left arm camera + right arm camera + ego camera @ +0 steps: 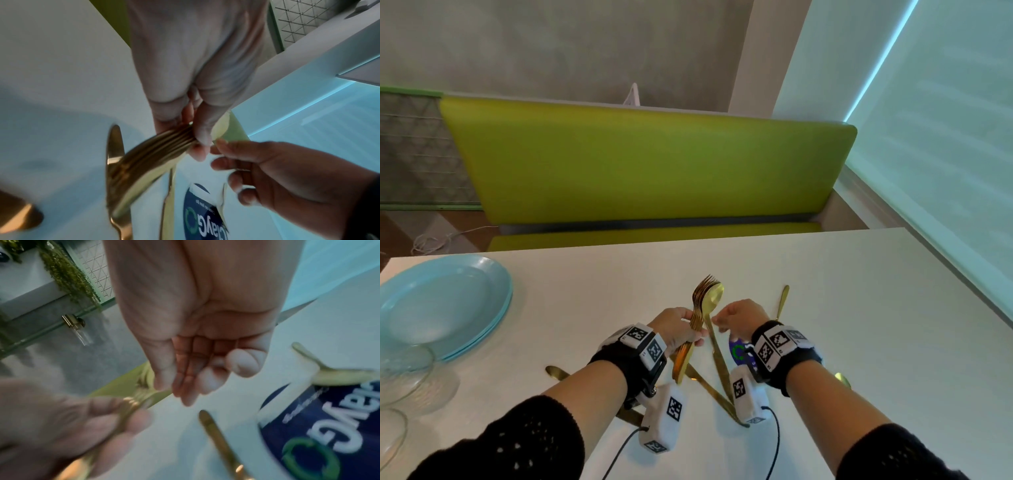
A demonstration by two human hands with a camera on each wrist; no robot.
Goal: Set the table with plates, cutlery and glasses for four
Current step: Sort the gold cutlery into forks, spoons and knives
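Note:
My left hand point(697, 334) grips a bundle of several gold forks point(700, 301) by their necks, tines pointing up and away; the left wrist view shows thumb and fingers wrapped round the forks point(164, 149). A gold spoon point(715, 297) stands right beside the fork heads, its handle running down between my hands; what holds it is unclear. My right hand point(719, 323) hovers just right of the spoon. In the right wrist view that right hand point(205, 382) has relaxed fingers with nothing between them. Stacked light-blue plates point(441, 308) sit far left on the white table point(859, 308).
More gold cutlery lies on the table: one piece point(782, 301) beyond my right wrist, one point(554, 371) left of my left wrist, others crossed under my wrists point(709, 387). A blue printed packet point(738, 353) lies under my right hand. Clear glassware point(404, 370) stands front left. A green bench point(647, 171) faces me.

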